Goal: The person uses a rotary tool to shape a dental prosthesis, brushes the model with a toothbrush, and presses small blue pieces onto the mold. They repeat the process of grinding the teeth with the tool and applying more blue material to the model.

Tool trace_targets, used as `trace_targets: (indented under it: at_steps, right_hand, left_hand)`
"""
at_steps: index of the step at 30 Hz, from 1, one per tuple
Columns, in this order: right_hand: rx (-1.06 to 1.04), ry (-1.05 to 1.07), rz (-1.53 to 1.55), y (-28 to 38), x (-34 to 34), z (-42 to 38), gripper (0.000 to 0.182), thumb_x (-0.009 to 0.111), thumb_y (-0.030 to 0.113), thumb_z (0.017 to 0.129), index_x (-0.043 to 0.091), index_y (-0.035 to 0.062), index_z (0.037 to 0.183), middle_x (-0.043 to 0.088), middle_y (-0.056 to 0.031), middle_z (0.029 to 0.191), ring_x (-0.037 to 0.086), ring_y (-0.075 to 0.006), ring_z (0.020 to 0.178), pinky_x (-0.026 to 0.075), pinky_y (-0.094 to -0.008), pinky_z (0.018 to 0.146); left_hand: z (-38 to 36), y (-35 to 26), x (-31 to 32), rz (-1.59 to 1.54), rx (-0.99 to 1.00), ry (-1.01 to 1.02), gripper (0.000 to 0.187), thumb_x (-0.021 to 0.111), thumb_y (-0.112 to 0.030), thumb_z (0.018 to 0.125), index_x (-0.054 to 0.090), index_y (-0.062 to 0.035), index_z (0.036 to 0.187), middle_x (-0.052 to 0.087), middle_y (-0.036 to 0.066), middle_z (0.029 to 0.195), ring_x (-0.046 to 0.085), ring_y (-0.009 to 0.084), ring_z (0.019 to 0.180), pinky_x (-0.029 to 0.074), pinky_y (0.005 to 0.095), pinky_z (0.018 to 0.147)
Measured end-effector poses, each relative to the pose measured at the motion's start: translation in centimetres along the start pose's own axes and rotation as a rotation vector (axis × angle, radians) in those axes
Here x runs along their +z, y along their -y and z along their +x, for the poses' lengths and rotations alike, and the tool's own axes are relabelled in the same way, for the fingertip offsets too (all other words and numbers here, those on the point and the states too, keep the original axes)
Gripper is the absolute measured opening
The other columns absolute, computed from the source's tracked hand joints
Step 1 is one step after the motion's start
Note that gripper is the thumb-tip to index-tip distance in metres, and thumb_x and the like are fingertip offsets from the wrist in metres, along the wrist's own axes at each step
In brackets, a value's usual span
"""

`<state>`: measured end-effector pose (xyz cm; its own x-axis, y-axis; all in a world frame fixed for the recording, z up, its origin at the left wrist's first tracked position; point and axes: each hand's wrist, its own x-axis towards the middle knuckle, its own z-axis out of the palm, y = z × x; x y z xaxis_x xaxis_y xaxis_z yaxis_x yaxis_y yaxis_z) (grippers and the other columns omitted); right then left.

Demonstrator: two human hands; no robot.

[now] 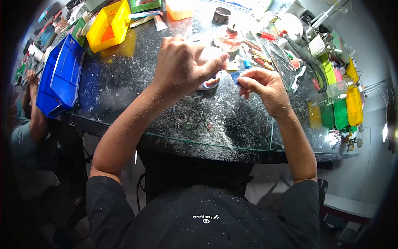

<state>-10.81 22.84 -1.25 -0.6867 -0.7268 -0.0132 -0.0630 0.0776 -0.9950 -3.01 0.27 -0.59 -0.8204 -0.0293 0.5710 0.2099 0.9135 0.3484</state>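
Observation:
My left hand (182,62) is raised over the middle of the dark, dust-covered bench (195,120), its fingers curled. What it holds, if anything, is hidden behind the fingers. Just beyond and below it, partly covered, is a pale round object (211,83) with reddish and bluish patches. To the right, my right hand (263,85) pinches a small dark blue piece (238,81) between thumb and fingers. White dust speckles both forearms.
A blue bin (62,76) and a yellow bin (108,29) stand at left. Tools with gold-coloured handles (261,58), a dark round cup (222,15) and a white spoon-like tool (297,79) lie beyond my hands. Green and yellow bins (354,106) stand right. Another person's arm (38,110) shows far left.

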Motion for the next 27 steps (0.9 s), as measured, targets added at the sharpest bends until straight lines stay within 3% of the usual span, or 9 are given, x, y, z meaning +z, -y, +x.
trace_targets:
  at_steps: [1, 4, 7, 17, 21, 24, 27]
  right_hand:
    - [-0.015, 0.025, 0.024, 0.0, 0.3, 0.0, 0.011, 0.064, 0.006, 0.087, 0.065, -0.0028, 0.093, 0.066, -0.0075, 0.080, 0.064, -0.0118, 0.070, 0.051, -0.0234, 0.060]
    - [-0.005, 0.063, 0.093, -0.2, 1.4, 0.2, 0.010, 0.065, 0.003, 0.085, 0.060, -0.0012, 0.093, 0.065, -0.0065, 0.081, 0.065, -0.0128, 0.070, 0.052, -0.0238, 0.059]
    - [0.063, 0.025, 0.178, -0.7, 2.8, 0.6, 0.025, 0.067, -0.002, 0.081, 0.046, 0.0022, 0.093, 0.063, -0.0095, 0.078, 0.066, -0.0170, 0.065, 0.052, -0.0233, 0.053]
    - [0.151, -0.011, 0.158, -1.6, 4.5, 2.1, 0.026, 0.069, 0.002, 0.080, 0.050, -0.0018, 0.098, 0.063, -0.0105, 0.078, 0.066, -0.0186, 0.064, 0.053, -0.0259, 0.055]
    - [0.131, -0.005, 0.267, -2.0, 4.4, 2.0, 0.024, 0.069, 0.002, 0.079, 0.052, -0.0012, 0.096, 0.063, -0.0086, 0.077, 0.065, -0.0177, 0.064, 0.053, -0.0264, 0.056]
    - [0.127, -0.035, 0.262, -2.0, 4.4, 1.9, 0.024, 0.070, 0.003, 0.079, 0.052, -0.0009, 0.096, 0.063, -0.0088, 0.079, 0.065, -0.0177, 0.064, 0.054, -0.0270, 0.057]
    - [0.112, -0.082, 0.269, -2.1, 4.4, 1.7, 0.024, 0.070, 0.003, 0.079, 0.052, -0.0005, 0.095, 0.062, -0.0090, 0.080, 0.066, -0.0183, 0.065, 0.054, -0.0270, 0.057]
  left_hand:
    - [0.1, -0.3, 0.0, -0.093, 0.029, -0.086, 0.034, 0.063, -0.046, 0.085, 0.075, -0.0148, 0.079, 0.060, 0.001, 0.059, 0.051, 0.0162, 0.062, 0.034, 0.0341, 0.075]
    - [0.3, -0.3, 0.0, -0.119, 0.008, -0.086, 0.040, 0.062, -0.049, 0.084, 0.075, -0.0121, 0.078, 0.059, 0.004, 0.058, 0.050, 0.0166, 0.063, 0.033, 0.0352, 0.074]
    - [0.2, -0.8, 0.0, -0.045, 0.015, -0.110, 0.045, 0.062, -0.052, 0.083, 0.074, -0.0095, 0.076, 0.059, 0.006, 0.060, 0.050, 0.0187, 0.065, 0.033, 0.0365, 0.074]
    - [-0.2, -0.9, 0.6, 0.121, 0.003, -0.065, 0.051, 0.066, -0.056, 0.078, 0.070, -0.0057, 0.073, 0.059, 0.008, 0.062, 0.049, 0.0223, 0.067, 0.033, 0.0378, 0.078]
    - [-0.7, -0.5, 1.8, 0.238, 0.148, -0.129, 0.051, 0.065, -0.056, 0.078, 0.066, -0.0059, 0.068, 0.060, 0.010, 0.066, 0.050, 0.0242, 0.071, 0.033, 0.0389, 0.078]
    - [-0.3, -0.6, 1.2, 0.155, 0.071, -0.055, 0.050, 0.065, -0.055, 0.079, 0.066, -0.0053, 0.071, 0.061, 0.010, 0.069, 0.051, 0.0244, 0.073, 0.033, 0.0391, 0.080]
    - [-0.4, -0.6, 1.0, 0.164, 0.058, -0.128, 0.049, 0.064, -0.054, 0.080, 0.066, -0.0053, 0.070, 0.061, 0.011, 0.068, 0.051, 0.0246, 0.073, 0.033, 0.0389, 0.082]
